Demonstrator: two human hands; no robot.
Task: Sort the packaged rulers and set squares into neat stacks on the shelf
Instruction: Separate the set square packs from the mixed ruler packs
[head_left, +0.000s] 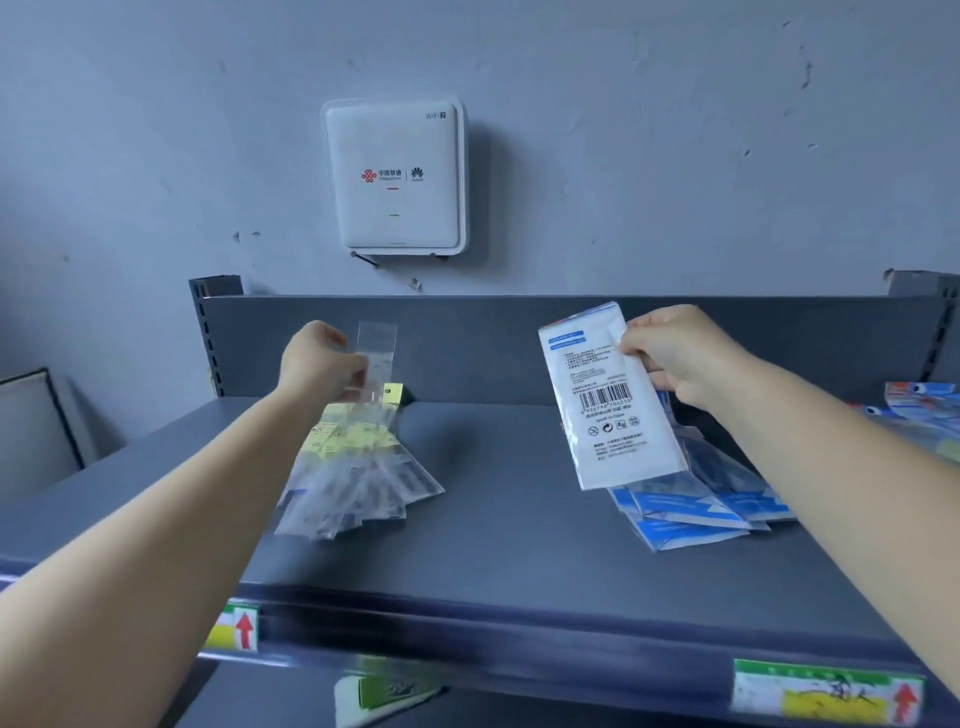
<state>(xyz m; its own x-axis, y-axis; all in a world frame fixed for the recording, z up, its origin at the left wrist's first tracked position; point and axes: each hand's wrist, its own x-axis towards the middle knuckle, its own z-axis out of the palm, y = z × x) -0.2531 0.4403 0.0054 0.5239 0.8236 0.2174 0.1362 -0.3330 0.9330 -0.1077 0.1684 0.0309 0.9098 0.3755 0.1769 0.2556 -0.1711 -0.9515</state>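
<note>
Grey wall ahead, a white wifi box (396, 176) mounted on it, and straight below that box runs the dark shelf (493, 525). Down and left of the box, my left hand (322, 361) pinches the clear tops of a fanned bunch of yellow-labelled packs (358, 467), their lower ends on the shelf. Down and right of the box, my right hand (675, 353) grips a white pack (608, 400), barcode side up, tilted over a loose pile of blue packs (691, 506).
</note>
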